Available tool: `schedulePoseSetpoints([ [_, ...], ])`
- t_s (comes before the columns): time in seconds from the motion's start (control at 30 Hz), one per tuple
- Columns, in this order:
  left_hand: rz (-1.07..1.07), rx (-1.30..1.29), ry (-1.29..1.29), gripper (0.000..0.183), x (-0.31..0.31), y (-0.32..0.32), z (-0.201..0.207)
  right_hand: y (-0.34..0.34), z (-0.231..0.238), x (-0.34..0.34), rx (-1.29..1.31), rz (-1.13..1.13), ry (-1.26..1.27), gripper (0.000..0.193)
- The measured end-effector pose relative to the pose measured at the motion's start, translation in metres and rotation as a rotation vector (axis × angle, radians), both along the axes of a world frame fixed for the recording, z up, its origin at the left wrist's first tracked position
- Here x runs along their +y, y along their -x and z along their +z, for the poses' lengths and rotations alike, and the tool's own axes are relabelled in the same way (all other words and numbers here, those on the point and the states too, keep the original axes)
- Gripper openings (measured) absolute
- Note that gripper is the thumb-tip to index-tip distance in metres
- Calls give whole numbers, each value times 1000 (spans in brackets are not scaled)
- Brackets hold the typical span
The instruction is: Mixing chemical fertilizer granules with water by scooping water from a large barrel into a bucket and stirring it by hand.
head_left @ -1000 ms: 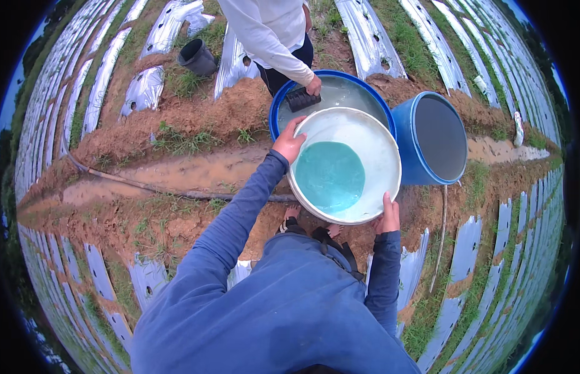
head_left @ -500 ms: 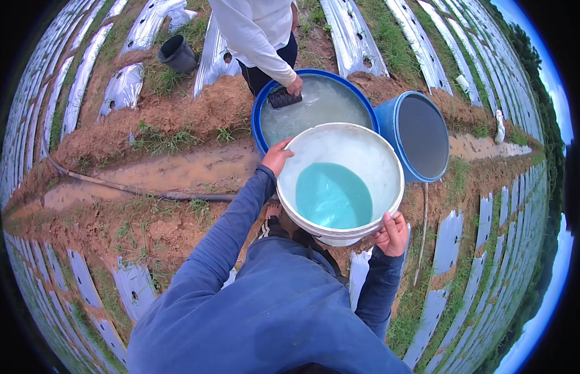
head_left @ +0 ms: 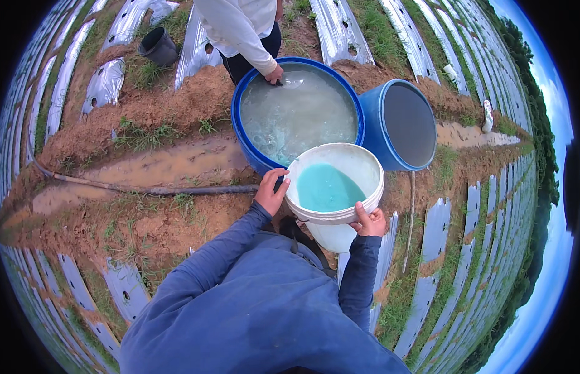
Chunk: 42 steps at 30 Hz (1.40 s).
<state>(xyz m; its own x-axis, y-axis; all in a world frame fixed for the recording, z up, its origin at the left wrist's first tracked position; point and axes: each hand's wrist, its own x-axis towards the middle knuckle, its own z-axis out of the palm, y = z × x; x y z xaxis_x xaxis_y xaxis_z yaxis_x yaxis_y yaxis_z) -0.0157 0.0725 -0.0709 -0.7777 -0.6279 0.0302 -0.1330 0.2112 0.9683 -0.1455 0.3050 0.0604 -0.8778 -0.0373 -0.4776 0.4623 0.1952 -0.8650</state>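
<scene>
Between my two hands is a white plastic bucket (head_left: pixel 340 232), tilted a little, with turquoise liquid (head_left: pixel 328 188) inside. My left hand (head_left: pixel 271 190) grips its rim on the left, thumb and fingers closed on the edge. On the near right side, my right hand (head_left: pixel 368 221) holds the rim with the thumb over it. Just beyond the bucket stands a blue drum (head_left: pixel 238 129) filled with cloudy greyish liquid (head_left: pixel 296 112). Another person's hand (head_left: pixel 274 75) reaches over the drum's far left rim; what it grasps is mostly under the liquid.
A second blue drum (head_left: pixel 397 128) with dark liquid stands right of the first. A dark hose (head_left: pixel 159 189) runs along a muddy furrow (head_left: pixel 159 165) on the left. A black bucket (head_left: pixel 159 47) sits far left among silver plastic-covered beds (head_left: pixel 343 31). A thin stick (head_left: pixel 410 218) lies at right.
The white bucket has come lower and nearer to me, tipping less toward my view, with both hands still on it. The other person's dark container has sunk into the drum's liquid.
</scene>
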Motion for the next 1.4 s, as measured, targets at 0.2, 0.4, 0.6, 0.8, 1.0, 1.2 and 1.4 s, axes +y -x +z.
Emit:
schedulePoseSetpoints([
  [0.2,-57,-48,24,36,19,-2,7,21,1,-14,22,-4,-46,38],
  [0.4,73,-73,-114,33,38,15,0,33,3,-23,-2,-14,87,33],
  [0.6,87,-46,151,35,41,30,-45,43,6,-30,-43,132,296,40],
  [0.8,77,-54,134,35,50,36,-28,55,2,-15,-38,120,277,37],
  [1.0,189,-79,-30,33,54,42,-29,59,1,-21,-26,158,256,33],
  [1.2,207,-76,-191,36,46,51,-8,65,-4,-24,-5,185,217,36],
  [1.4,243,-70,-135,33,50,50,-22,64,-8,-21,-34,233,131,39],
])
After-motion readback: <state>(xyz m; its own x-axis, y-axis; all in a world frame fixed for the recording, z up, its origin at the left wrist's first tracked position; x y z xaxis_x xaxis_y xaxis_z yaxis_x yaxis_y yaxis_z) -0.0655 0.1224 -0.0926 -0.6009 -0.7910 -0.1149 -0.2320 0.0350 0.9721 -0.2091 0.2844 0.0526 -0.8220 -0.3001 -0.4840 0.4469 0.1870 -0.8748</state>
